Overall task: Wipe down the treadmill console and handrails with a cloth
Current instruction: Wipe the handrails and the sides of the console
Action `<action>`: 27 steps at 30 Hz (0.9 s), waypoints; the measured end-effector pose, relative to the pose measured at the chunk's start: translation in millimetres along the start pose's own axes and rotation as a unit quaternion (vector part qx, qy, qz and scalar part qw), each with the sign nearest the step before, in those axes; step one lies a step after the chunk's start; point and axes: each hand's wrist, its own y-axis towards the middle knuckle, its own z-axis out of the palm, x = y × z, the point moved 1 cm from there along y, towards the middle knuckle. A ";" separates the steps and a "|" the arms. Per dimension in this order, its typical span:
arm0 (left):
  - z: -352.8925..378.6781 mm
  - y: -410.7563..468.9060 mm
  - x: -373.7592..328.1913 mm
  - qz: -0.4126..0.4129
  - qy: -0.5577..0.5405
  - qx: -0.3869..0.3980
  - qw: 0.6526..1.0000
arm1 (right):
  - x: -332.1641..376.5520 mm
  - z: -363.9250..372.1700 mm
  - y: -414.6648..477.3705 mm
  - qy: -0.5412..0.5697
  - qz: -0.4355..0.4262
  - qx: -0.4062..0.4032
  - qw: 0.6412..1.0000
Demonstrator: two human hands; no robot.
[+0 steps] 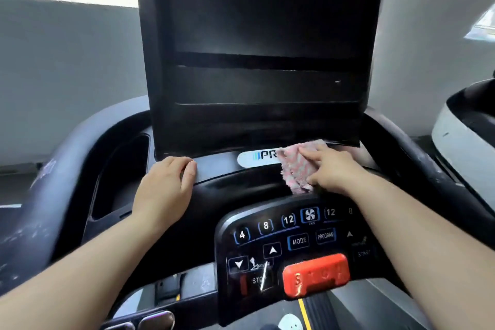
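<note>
A black treadmill console (257, 120) with a tall dark screen fills the middle of the head view. My right hand (333, 170) presses a pink and white cloth (296, 166) flat against the ledge under the screen, half covering a white logo badge (257, 158). The fingers lie straight on the cloth. My left hand (167, 185) rests on the same ledge to the left, its fingers curled over the ledge's front edge. A curved black handrail (61, 182) runs down the left side. Another handrail (417, 158) runs down the right.
Below the ledge sits a button panel (292, 238) with number, MODE and PROGRAM keys and a red safety stop key (316, 274). A cup holder recess (120, 177) opens at the left. A white and black machine (466, 136) stands at the right edge.
</note>
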 end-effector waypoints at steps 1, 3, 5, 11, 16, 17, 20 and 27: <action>1.4 1.4 -5.9 0.026 0.002 -0.004 1.000 | 4.6 2.7 -1.4 -0.012 0.016 -0.031 0.999; 4.9 5.3 -24.1 0.072 -0.011 -0.001 0.997 | 28.5 13.3 -3.1 0.023 -0.006 -0.071 0.997; 8.4 11.5 -49.5 0.105 -0.046 0.052 0.992 | 48.7 21.6 -7.3 0.148 -0.076 -0.046 0.985; 32.0 45.4 -133.5 0.252 -0.070 0.129 0.956 | -23.2 -11.8 -22.7 0.439 0.004 -0.035 0.898; 100.6 55.2 -201.1 0.346 0.052 0.316 0.882 | -117.3 -3.9 -32.3 0.457 0.117 -0.134 0.872; 112.1 57.7 -209.8 0.380 0.093 0.317 0.864 | -131.9 2.8 -31.9 0.454 0.135 -0.136 0.870; 129.3 63.1 -236.6 0.425 0.146 0.316 0.835 | -163.2 22.8 -25.9 0.451 0.167 -0.138 0.866; 121.7 73.4 -212.3 0.293 -0.011 0.246 0.924 | -165.2 27.7 12.1 0.412 0.085 -0.174 0.891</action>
